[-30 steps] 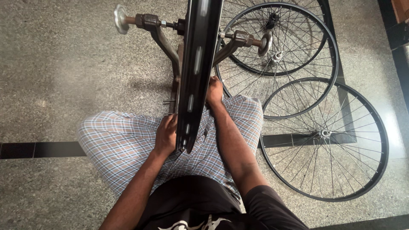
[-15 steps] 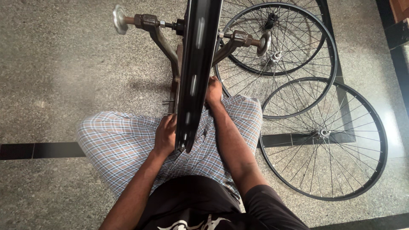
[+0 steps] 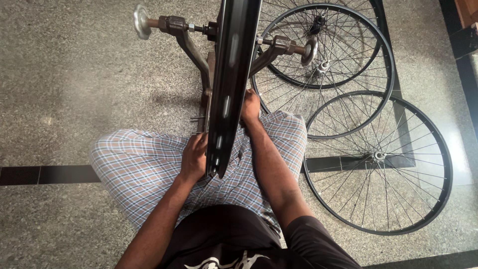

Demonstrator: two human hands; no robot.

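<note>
A black bicycle wheel rim (image 3: 231, 74) stands upright, seen edge-on, mounted in a rusty metal truing stand (image 3: 191, 42) on the floor in front of me. My left hand (image 3: 195, 157) rests against the left side of the rim near its lower end, fingers curled at the rim. My right hand (image 3: 250, 106) is pressed to the right side of the rim, higher up; its fingertips are hidden behind the rim. I am seated with checked cloth over my legs (image 3: 149, 169).
Several spoked bicycle wheels lie flat on the speckled stone floor to the right: one nearest (image 3: 430, 164), another overlapping behind it (image 3: 378, 55). A dark strip (image 3: 45, 174) crosses the floor on the left. The stand's round knobs (image 3: 141, 21) stick out sideways.
Both hands stay on the rim in nearly the same places; the view has barely shifted.
</note>
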